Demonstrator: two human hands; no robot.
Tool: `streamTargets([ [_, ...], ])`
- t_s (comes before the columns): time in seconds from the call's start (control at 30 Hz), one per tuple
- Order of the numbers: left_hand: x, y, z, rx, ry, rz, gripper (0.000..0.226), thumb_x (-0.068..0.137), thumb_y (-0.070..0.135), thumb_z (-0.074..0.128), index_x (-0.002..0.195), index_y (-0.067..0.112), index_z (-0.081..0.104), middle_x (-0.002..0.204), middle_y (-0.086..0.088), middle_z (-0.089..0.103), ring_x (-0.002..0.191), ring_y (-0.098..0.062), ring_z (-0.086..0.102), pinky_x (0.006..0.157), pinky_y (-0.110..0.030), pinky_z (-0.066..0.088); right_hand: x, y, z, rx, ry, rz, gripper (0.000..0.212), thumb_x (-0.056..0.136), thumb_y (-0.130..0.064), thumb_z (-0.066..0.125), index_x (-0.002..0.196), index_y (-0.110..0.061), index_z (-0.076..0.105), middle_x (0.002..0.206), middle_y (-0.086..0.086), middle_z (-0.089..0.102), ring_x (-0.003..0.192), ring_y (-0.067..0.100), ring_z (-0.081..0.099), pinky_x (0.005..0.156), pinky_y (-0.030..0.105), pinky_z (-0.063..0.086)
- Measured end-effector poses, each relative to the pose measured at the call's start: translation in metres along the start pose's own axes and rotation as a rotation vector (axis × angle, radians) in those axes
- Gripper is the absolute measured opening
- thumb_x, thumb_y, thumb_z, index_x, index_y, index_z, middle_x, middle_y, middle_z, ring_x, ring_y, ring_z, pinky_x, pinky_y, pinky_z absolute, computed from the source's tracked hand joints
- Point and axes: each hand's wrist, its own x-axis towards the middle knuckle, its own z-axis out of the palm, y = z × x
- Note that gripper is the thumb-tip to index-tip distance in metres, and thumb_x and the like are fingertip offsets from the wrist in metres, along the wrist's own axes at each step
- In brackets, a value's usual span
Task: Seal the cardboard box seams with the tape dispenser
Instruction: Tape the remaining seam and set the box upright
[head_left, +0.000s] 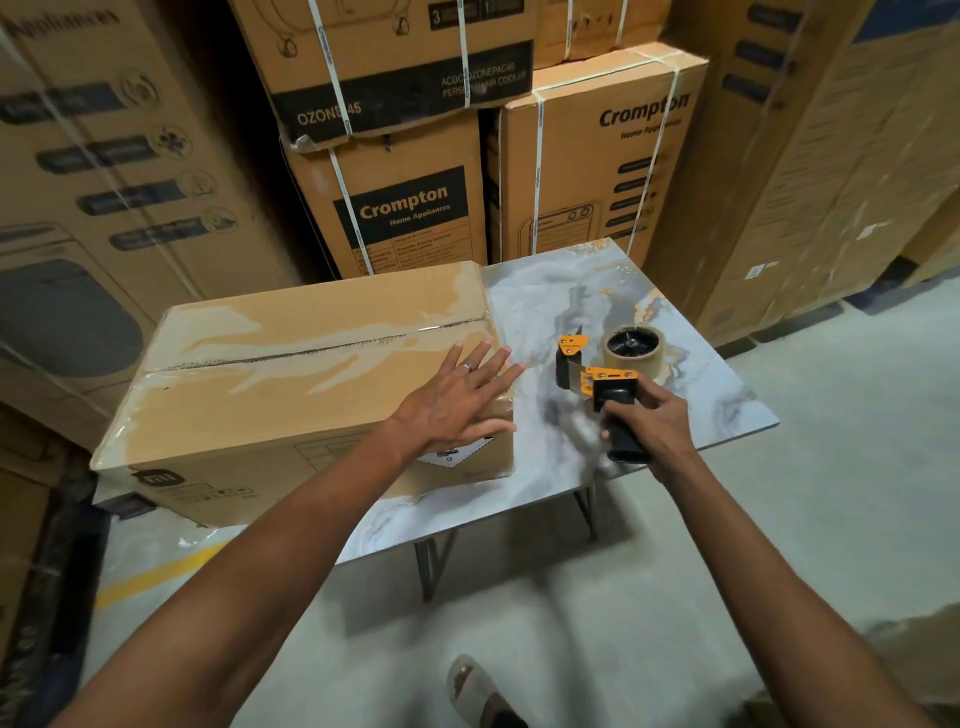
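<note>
A brown cardboard box (270, 374) lies on the left half of a marble-patterned table (582, 291). Its top seam runs left to right and glossy clear tape covers it and the box edges. My left hand (457, 400) rests flat on the box's near right corner with the fingers spread. To the right of the box, my right hand (649, 421) grips the black handle of an orange and black tape dispenser (602, 374). The dispenser carries a roll of clear tape and is held just above the table top.
Tall stacks of strapped appliance cartons (410, 208) stand close behind the table and along both sides. The table's dark legs stand on a grey concrete floor (779, 519). A yellow floor line (156, 571) shows at the lower left, and a sandalled foot (478, 691) at the bottom.
</note>
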Motion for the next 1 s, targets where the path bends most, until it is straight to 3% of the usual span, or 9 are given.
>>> streamTargets([
  [0.1, 0.000, -0.002, 0.003, 0.012, 0.002, 0.008, 0.076, 0.100, 0.063, 0.028, 0.160, 0.018, 0.017, 0.163, -0.016, 0.028, 0.151, -0.041, 0.024, 0.118, -0.062, 0.024, 0.014, 0.016, 0.007, 0.038, 0.026, 0.048, 0.029, 0.075, 0.008, 0.071, 0.100, -0.006, 0.072, 0.078, 0.019, 0.069, 0.050, 0.026, 0.059, 0.053, 0.035, 0.055],
  [0.23, -0.004, 0.001, 0.006, 0.074, 0.031, -0.023, 0.071, 0.104, 0.056, 0.032, 0.161, 0.022, 0.006, 0.167, -0.011, 0.022, 0.152, -0.037, 0.021, 0.119, -0.057, 0.025, 0.030, 0.041, 0.015, 0.068, 0.102, 0.101, 0.030, 0.072, 0.007, 0.073, 0.099, -0.006, 0.072, 0.082, 0.024, 0.071, 0.054, 0.029, 0.062, 0.057, 0.042, 0.059],
  [0.33, -0.009, 0.009, 0.009, 0.103, 0.084, -0.073, 0.072, 0.105, 0.055, 0.028, 0.160, 0.026, -0.009, 0.167, -0.008, 0.023, 0.151, -0.035, 0.026, 0.119, -0.053, 0.029, 0.041, 0.055, 0.018, 0.137, 0.137, 0.123, 0.028, 0.073, 0.012, 0.071, 0.099, 0.002, 0.069, 0.078, 0.026, 0.067, 0.050, 0.027, 0.057, 0.051, 0.034, 0.054],
  [0.4, -0.012, 0.013, 0.012, 0.103, 0.111, -0.099, 0.071, 0.106, 0.055, 0.023, 0.158, 0.029, -0.018, 0.167, -0.006, 0.023, 0.151, -0.035, 0.028, 0.119, -0.052, 0.030, 0.047, 0.062, 0.019, 0.163, 0.162, 0.151, 0.027, 0.072, 0.011, 0.074, 0.096, -0.003, 0.071, 0.079, 0.027, 0.068, 0.053, 0.029, 0.059, 0.054, 0.035, 0.054],
  [0.57, -0.014, 0.013, 0.016, 0.114, 0.157, -0.081, 0.065, 0.107, 0.054, 0.027, 0.161, 0.034, -0.001, 0.168, -0.005, 0.018, 0.149, -0.039, 0.030, 0.119, -0.052, 0.030, 0.062, 0.063, 0.027, 0.285, 0.211, 0.190, 0.028, 0.071, 0.009, 0.075, 0.096, -0.003, 0.071, 0.078, 0.026, 0.068, 0.061, 0.034, 0.064, 0.061, 0.041, 0.058],
  [0.73, -0.019, 0.009, 0.017, 0.141, 0.153, 0.002, 0.064, 0.105, 0.056, 0.034, 0.160, 0.041, 0.005, 0.170, -0.005, 0.007, 0.151, -0.043, 0.022, 0.119, -0.058, 0.026, 0.073, 0.056, 0.036, 0.395, 0.242, 0.209, 0.028, 0.078, 0.012, 0.072, 0.103, 0.000, 0.068, 0.078, 0.021, 0.068, 0.054, 0.027, 0.065, 0.055, 0.036, 0.060],
  [0.87, -0.020, 0.012, 0.017, 0.145, 0.159, -0.002, 0.063, 0.105, 0.059, 0.034, 0.160, 0.041, 0.009, 0.170, -0.004, 0.005, 0.152, -0.043, 0.018, 0.118, -0.059, 0.024, 0.084, 0.072, 0.031, 0.263, 0.209, 0.223, 0.029, 0.078, 0.010, 0.071, 0.099, -0.009, 0.068, 0.080, 0.023, 0.068, 0.054, 0.028, 0.064, 0.055, 0.037, 0.058],
  [1.0, -0.023, 0.015, 0.018, 0.158, 0.138, -0.001, 0.065, 0.103, 0.061, 0.034, 0.159, 0.045, 0.006, 0.170, -0.006, -0.005, 0.153, -0.045, 0.012, 0.118, -0.061, 0.021, 0.096, 0.095, 0.024, -0.080, 0.238, 0.208, 0.045, 0.069, -0.005, 0.082, 0.110, -0.021, 0.073, 0.101, 0.008, 0.074, 0.084, 0.030, 0.069, 0.076, 0.036, 0.058],
])
